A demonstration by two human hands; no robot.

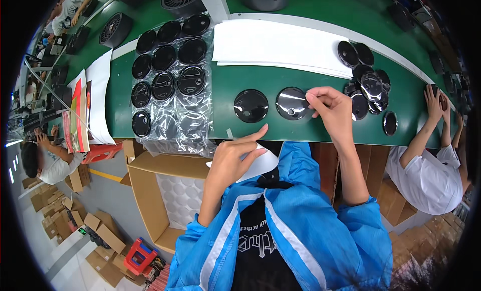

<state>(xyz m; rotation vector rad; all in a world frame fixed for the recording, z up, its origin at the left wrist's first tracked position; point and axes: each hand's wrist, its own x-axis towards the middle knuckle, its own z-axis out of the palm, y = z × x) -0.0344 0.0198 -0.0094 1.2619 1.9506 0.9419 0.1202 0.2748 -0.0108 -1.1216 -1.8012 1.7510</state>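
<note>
Two glossy black round caps lie side by side on the green table, a left cap (pixel 251 105) and a right cap (pixel 292 103). My right hand (pixel 330 108) is at the right rim of the right cap, thumb and forefinger pinched together. Whatever is between those fingertips is too small to make out. Below the table's front edge, my left hand (pixel 231 158) grips a white sheet (pixel 263 166) between thumb and fingers, its forefinger stretched toward the left cap. A tiny pale tab (pixel 229 133) sits near the table edge by that hand.
Rows of black caps rest on clear plastic wrap (pixel 173 115) at left. Loose caps (pixel 371 85) are heaped at right. White paper (pixel 280 45) lies along the back. An open carton (pixel 150 196) stands below left. A co-worker's hands (pixel 435 103) are at far right.
</note>
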